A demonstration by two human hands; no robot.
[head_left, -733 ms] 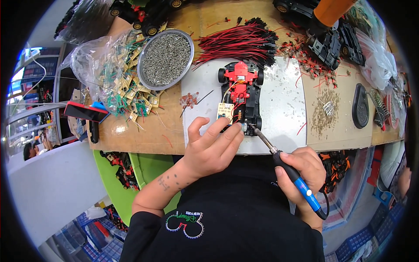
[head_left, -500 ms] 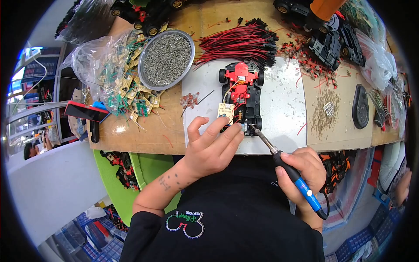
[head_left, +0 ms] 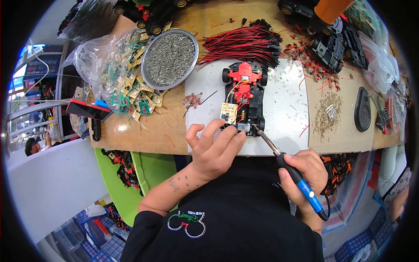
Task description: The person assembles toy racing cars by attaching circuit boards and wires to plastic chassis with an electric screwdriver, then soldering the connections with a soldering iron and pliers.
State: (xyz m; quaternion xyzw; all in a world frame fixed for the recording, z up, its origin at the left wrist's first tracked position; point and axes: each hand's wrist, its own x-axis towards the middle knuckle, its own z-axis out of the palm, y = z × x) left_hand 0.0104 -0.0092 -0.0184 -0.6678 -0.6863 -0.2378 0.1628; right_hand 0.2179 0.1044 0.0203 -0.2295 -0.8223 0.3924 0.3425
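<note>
A toy car chassis point(head_left: 253, 103), black with red parts on top, lies wheels out on the white work sheet. Wired to it, a small tan circuit board point(head_left: 228, 112) sits at its left near side. My left hand point(head_left: 215, 148) holds the near end of the chassis with its fingertips, at the board's lower edge and a small blue part point(head_left: 243, 127). A soldering iron point(head_left: 300, 181) with a blue and black handle is gripped in my right hand point(head_left: 309, 172). Its metal tip meets the near right end of the chassis, by a wheel; exact contact is too small to tell.
Beyond the chassis lies a bundle of red and black wires point(head_left: 240, 43). A metal bowl point(head_left: 144, 72) of small metal parts stands left, beside many circuit boards point(head_left: 144, 98). A black oval stand point(head_left: 362, 109), metal coil point(head_left: 380, 109) and more chassis point(head_left: 327, 50) are at right.
The whole view has shifted slightly. My left fingers have eased a little off the near end, baring more of the blue part. The iron's tip stays near the same spot.
</note>
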